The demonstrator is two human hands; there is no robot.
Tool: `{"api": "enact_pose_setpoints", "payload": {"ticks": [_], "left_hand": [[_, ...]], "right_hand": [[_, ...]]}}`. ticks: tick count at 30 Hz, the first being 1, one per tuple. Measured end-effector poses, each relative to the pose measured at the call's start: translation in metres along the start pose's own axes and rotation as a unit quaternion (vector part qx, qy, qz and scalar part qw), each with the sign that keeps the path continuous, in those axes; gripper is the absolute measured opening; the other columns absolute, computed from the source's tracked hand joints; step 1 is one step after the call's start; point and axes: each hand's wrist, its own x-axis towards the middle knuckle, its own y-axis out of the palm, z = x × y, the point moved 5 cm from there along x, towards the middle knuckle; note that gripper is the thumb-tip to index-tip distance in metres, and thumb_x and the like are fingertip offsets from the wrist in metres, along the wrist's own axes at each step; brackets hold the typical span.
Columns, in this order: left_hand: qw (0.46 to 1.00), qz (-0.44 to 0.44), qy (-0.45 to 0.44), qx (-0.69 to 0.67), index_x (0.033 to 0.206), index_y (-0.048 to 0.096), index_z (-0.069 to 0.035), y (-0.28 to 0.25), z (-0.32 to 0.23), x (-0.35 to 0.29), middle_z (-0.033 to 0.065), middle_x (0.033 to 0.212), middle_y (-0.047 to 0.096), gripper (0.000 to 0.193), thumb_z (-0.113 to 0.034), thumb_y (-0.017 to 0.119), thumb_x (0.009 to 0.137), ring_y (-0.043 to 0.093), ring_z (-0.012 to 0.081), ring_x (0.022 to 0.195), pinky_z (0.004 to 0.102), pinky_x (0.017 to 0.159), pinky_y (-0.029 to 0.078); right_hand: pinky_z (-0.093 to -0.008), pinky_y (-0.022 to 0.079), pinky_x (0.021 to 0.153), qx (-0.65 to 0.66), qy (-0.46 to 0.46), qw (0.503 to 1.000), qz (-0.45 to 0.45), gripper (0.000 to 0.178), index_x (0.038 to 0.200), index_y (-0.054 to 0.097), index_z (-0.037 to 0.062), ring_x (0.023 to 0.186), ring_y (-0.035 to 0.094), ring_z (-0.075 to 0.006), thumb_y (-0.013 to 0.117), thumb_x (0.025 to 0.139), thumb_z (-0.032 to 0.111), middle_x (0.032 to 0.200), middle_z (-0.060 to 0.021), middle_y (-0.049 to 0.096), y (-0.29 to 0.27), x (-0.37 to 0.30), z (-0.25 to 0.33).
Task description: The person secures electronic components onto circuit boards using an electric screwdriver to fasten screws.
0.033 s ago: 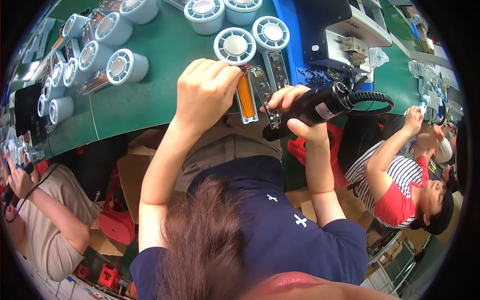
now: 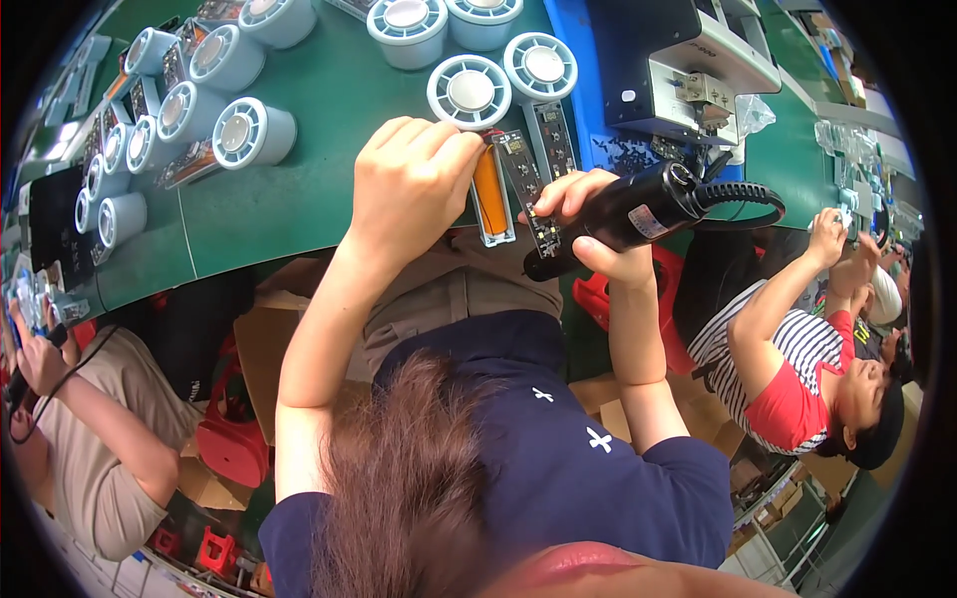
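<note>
My left hand is closed, its fingertips tucked down by red wires at the upper end of an orange cylindrical battery. What those fingers pinch is hidden. The battery lies in a narrow light-blue housing, joined to a round light-blue vented head at the table edge. My right hand is wrapped round a black electric screwdriver, whose tip points left. Its fingertips also hold a long dark circuit board, tilted beside the battery.
Another vented unit with an exposed board stands just right. Several similar units fill the left of the green table. A blue tray with dark screws and a black-and-white machine are at right. Co-workers sit on both sides.
My hands and the parts they hold look unchanged. At the right, a co-worker's hands have shifted slightly.
</note>
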Motion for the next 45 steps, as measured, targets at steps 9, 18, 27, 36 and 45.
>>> {"api": "enact_pose_setpoints", "payload": {"ticks": [9, 18, 27, 36, 45], "left_hand": [[0.997, 0.016, -0.060, -0.049, 0.080, 0.065, -0.005, 0.007, -0.001, -0.007, 0.0003, 0.071, 0.062, 0.011, -0.002, 0.068, 0.070, 0.053, 0.0123, 0.061, 0.0245, 0.061, 0.044], [0.899, -0.041, -0.350, -0.261, 0.075, 0.059, -0.004, 0.019, 0.013, -0.026, 0.0026, 0.068, 0.060, 0.011, -0.001, 0.068, 0.068, 0.052, 0.0121, 0.060, 0.0251, 0.062, 0.045], [0.923, -0.240, -0.140, -0.264, 0.082, 0.063, -0.005, -0.004, -0.001, -0.037, 0.0064, 0.091, 0.066, 0.019, -0.008, 0.073, 0.066, 0.062, 0.0185, 0.087, 0.0319, 0.082, 0.046], [0.995, 0.049, 0.051, -0.076, 0.114, 0.063, -0.013, 0.004, -0.017, -0.037, 0.0039, 0.127, 0.058, 0.052, -0.040, 0.072, 0.070, 0.057, 0.0196, 0.110, 0.0370, 0.103, 0.031], [0.998, 0.034, 0.052, -0.015, 0.111, 0.065, -0.014, 0.010, -0.023, -0.037, 0.0035, 0.125, 0.058, 0.050, -0.043, 0.072, 0.071, 0.058, 0.0209, 0.103, 0.0353, 0.099, 0.035]], "right_hand": [[-0.0294, 0.048, 0.076, 0.016, -0.019, 1.000, -0.019, 0.029, 0.091, 0.055, 0.0024, 0.089, 0.060, -0.0226, 0.059, 0.064, -0.006, 0.097, -0.0173, 0.064, 0.008, 0.003, 0.008], [-0.0342, 0.048, 0.082, -0.036, 0.024, 0.999, -0.029, 0.031, 0.095, 0.054, 0.0031, 0.098, 0.059, -0.0286, 0.058, 0.065, -0.002, 0.103, -0.0198, 0.061, 0.025, 0.004, 0.003], [-0.0318, 0.050, 0.082, -0.040, 0.083, 0.995, -0.049, 0.031, 0.095, 0.056, 0.0024, 0.107, 0.057, -0.0294, 0.057, 0.065, -0.008, 0.108, -0.0210, 0.061, 0.034, 0.004, 0.004], [-0.0385, 0.049, 0.090, 0.017, 0.038, 0.998, -0.036, 0.032, 0.097, 0.055, 0.0021, 0.106, 0.057, -0.0300, 0.056, 0.066, -0.007, 0.109, -0.0215, 0.060, 0.029, -0.004, -0.006], [-0.0347, 0.052, 0.084, -0.047, 0.052, 0.989, -0.132, 0.032, 0.098, 0.053, -0.0002, 0.101, 0.060, -0.0280, 0.056, 0.067, -0.007, 0.114, -0.0228, 0.058, 0.025, -0.010, 0.008]]}}
